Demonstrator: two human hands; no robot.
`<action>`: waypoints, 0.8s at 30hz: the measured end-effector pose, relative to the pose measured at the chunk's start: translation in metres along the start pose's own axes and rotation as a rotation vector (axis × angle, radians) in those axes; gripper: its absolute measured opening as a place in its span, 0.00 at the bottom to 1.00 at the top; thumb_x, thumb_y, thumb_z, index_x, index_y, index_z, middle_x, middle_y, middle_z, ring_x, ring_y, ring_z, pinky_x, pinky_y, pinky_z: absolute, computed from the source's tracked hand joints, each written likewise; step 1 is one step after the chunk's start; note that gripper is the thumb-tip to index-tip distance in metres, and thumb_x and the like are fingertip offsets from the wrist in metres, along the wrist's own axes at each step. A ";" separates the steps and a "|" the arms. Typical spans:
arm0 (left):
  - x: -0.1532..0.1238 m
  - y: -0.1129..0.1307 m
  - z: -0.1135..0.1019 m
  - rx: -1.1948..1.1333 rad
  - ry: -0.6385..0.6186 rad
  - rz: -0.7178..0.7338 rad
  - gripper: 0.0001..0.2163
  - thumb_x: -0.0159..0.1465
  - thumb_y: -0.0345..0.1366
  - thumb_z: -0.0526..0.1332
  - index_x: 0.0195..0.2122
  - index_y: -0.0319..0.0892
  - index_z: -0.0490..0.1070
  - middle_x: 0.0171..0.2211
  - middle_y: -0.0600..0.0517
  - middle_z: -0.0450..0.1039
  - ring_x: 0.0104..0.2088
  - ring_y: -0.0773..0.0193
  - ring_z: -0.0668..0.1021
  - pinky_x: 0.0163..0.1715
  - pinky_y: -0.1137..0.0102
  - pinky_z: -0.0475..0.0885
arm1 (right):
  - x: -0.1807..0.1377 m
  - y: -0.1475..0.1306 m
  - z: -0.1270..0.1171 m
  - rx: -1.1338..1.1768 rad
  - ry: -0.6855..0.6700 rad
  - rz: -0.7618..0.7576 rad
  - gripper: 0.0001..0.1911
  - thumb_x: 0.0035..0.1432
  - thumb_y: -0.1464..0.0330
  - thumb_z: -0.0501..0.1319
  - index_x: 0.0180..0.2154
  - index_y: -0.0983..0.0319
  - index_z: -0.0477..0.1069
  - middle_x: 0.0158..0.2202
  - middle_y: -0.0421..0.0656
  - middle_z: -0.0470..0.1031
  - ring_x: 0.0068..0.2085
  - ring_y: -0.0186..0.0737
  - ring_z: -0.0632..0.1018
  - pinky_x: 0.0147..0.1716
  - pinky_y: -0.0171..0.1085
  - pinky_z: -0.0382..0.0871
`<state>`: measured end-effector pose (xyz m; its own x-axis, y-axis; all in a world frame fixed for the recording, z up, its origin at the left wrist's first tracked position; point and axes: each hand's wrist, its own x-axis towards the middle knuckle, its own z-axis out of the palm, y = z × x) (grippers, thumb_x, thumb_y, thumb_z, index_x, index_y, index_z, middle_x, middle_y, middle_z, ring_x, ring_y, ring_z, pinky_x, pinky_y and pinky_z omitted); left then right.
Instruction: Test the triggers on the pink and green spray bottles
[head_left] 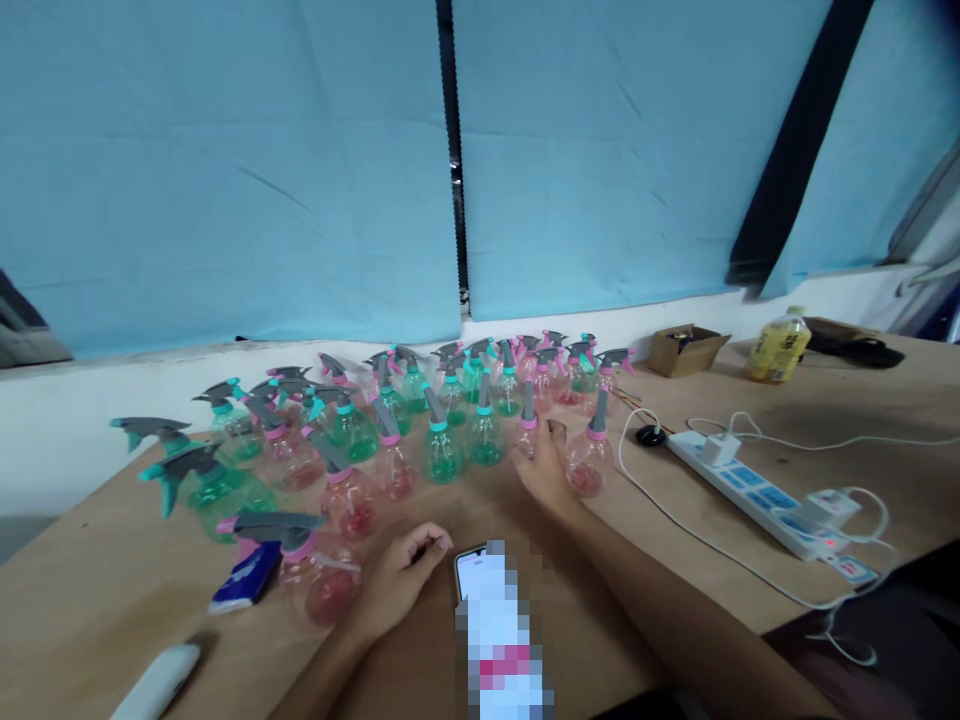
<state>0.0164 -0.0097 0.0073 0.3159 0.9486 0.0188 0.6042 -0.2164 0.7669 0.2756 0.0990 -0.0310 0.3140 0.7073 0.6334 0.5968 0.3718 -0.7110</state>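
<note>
My right hand is wrapped round the body of a pink spray bottle with a grey trigger head, which stands upright in the front row. Beside it stands another pink spray bottle, and a green spray bottle is on its other side. My left hand rests near the table's front with its fingers loosely curled and nothing visible in them. Close to that hand is a pink spray bottle. A phone with a lit, partly blurred screen lies between my forearms.
Many more green and pink spray bottles crowd the wooden table. A blue packet and a white object lie left. Right are a power strip with cables, an open cardboard box and a yellow drink bottle.
</note>
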 end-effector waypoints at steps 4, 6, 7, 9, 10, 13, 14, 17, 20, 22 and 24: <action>0.000 -0.003 0.000 0.002 -0.004 0.010 0.18 0.67 0.52 0.52 0.35 0.44 0.73 0.28 0.56 0.70 0.30 0.63 0.71 0.33 0.71 0.63 | -0.011 -0.014 -0.002 0.007 -0.015 0.009 0.24 0.48 0.69 0.63 0.50 0.58 0.66 0.46 0.48 0.63 0.51 0.53 0.68 0.54 0.52 0.63; 0.000 -0.004 0.000 0.006 -0.001 0.003 0.19 0.67 0.52 0.52 0.36 0.44 0.73 0.29 0.56 0.70 0.30 0.63 0.71 0.33 0.71 0.63 | -0.018 -0.024 -0.001 0.054 -0.042 0.001 0.19 0.51 0.68 0.63 0.47 0.59 0.67 0.44 0.47 0.64 0.48 0.52 0.70 0.52 0.50 0.66; 0.000 -0.005 0.000 0.008 0.004 0.001 0.19 0.67 0.53 0.52 0.36 0.44 0.73 0.28 0.56 0.70 0.30 0.63 0.70 0.32 0.71 0.63 | -0.020 -0.030 0.000 0.075 -0.059 -0.010 0.16 0.53 0.67 0.62 0.45 0.59 0.68 0.43 0.46 0.65 0.47 0.51 0.70 0.50 0.48 0.67; 0.000 -0.005 0.000 0.009 0.010 0.000 0.19 0.67 0.53 0.51 0.35 0.44 0.73 0.26 0.56 0.68 0.29 0.64 0.70 0.31 0.72 0.62 | -0.023 -0.042 0.001 0.084 -0.087 -0.040 0.10 0.57 0.64 0.61 0.41 0.59 0.70 0.40 0.46 0.67 0.45 0.49 0.71 0.47 0.46 0.68; 0.000 -0.005 0.000 0.011 0.008 -0.001 0.20 0.67 0.54 0.51 0.35 0.44 0.73 0.25 0.57 0.67 0.28 0.64 0.69 0.31 0.72 0.62 | -0.023 -0.048 0.001 0.070 -0.101 -0.061 0.08 0.58 0.62 0.61 0.39 0.59 0.71 0.38 0.45 0.68 0.43 0.48 0.72 0.46 0.45 0.68; 0.000 -0.005 0.000 0.004 0.010 0.006 0.19 0.67 0.54 0.51 0.34 0.44 0.72 0.26 0.56 0.69 0.30 0.63 0.70 0.32 0.72 0.63 | -0.016 -0.063 0.001 0.013 -0.143 -0.133 0.13 0.59 0.57 0.61 0.30 0.59 0.71 0.32 0.44 0.71 0.39 0.47 0.73 0.43 0.44 0.67; 0.001 -0.005 0.000 -0.002 0.017 0.013 0.19 0.67 0.53 0.52 0.34 0.44 0.72 0.28 0.55 0.71 0.32 0.62 0.72 0.34 0.71 0.64 | -0.012 -0.066 0.000 0.014 -0.153 -0.149 0.14 0.59 0.56 0.61 0.28 0.59 0.71 0.31 0.44 0.71 0.38 0.46 0.73 0.42 0.43 0.66; 0.001 -0.004 0.000 -0.018 0.007 0.035 0.18 0.67 0.51 0.52 0.34 0.44 0.72 0.33 0.53 0.74 0.38 0.59 0.74 0.40 0.70 0.66 | 0.002 -0.072 0.000 0.082 -0.188 -0.124 0.16 0.59 0.54 0.61 0.29 0.60 0.72 0.27 0.42 0.72 0.33 0.43 0.74 0.36 0.39 0.66; 0.000 -0.002 -0.001 -0.017 -0.027 0.030 0.17 0.67 0.51 0.52 0.35 0.45 0.72 0.34 0.54 0.75 0.38 0.59 0.74 0.41 0.69 0.67 | 0.013 -0.074 0.000 0.135 -0.251 -0.028 0.18 0.60 0.53 0.59 0.30 0.61 0.73 0.24 0.40 0.71 0.28 0.38 0.72 0.31 0.35 0.64; 0.000 0.001 -0.002 -0.010 -0.021 0.022 0.17 0.67 0.51 0.52 0.35 0.45 0.72 0.33 0.54 0.75 0.38 0.59 0.74 0.41 0.69 0.67 | 0.017 -0.073 0.001 0.173 -0.271 0.013 0.18 0.60 0.54 0.58 0.30 0.62 0.73 0.23 0.39 0.71 0.26 0.37 0.72 0.29 0.34 0.63; -0.001 0.003 -0.002 -0.008 -0.018 0.015 0.17 0.67 0.51 0.52 0.34 0.45 0.72 0.33 0.54 0.75 0.38 0.59 0.74 0.41 0.69 0.67 | 0.018 -0.071 0.002 0.230 -0.286 0.020 0.14 0.60 0.59 0.58 0.30 0.62 0.73 0.22 0.38 0.70 0.26 0.36 0.70 0.27 0.33 0.61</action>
<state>0.0165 -0.0110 0.0106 0.3381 0.9409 0.0187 0.5937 -0.2286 0.7715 0.2374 0.0865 0.0301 0.0854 0.8433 0.5306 0.4007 0.4585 -0.7932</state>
